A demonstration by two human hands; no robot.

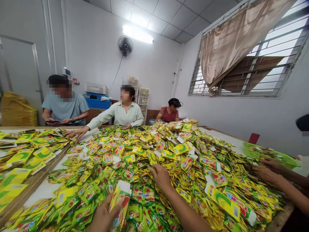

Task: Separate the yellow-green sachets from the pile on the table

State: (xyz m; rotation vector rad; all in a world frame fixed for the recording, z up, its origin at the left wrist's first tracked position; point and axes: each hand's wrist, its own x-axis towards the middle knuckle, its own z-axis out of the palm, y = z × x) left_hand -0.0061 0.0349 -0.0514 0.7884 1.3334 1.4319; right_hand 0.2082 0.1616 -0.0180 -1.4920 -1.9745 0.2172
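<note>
My left hand (102,214) grips an open yellow-green carton (120,201) at the bottom of the view, its white flap up. My right hand (161,176) reaches forward, palm down, fingers resting on the heap of small yellow, green and red sachets (135,161) that covers the table. Flat folded cartons (227,201) lie on the heap to the right of my right arm.
Three people sit at the far side of the table; one in a pale shirt reaches a hand (76,132) onto the pile. Another person's forearms (280,180) come in from the right beside a green basket (287,158). Flat cartons (21,156) cover a second table at left.
</note>
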